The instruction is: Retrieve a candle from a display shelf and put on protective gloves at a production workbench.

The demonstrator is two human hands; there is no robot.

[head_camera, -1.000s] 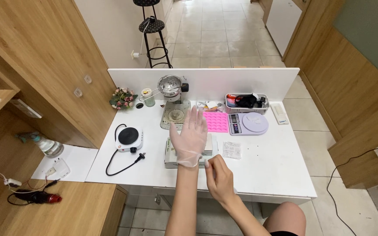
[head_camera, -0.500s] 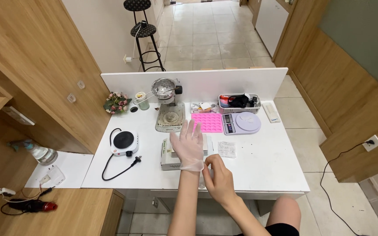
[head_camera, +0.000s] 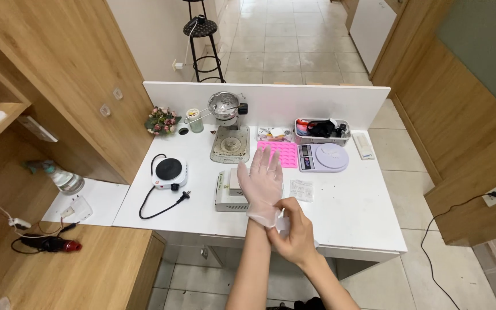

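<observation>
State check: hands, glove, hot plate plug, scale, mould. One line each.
left hand: fingers spread, inside the glove
clear glove: on the left hand, cuff at the wrist
right hand: bare, grip pinching the glove cuff
hot plate: cord loose on the table, plug unplugged
kitchen scale: nothing on its platform
pink silicone mould: lying flat

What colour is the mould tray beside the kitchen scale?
The mould tray is bright pink; the head view shows it.
</observation>
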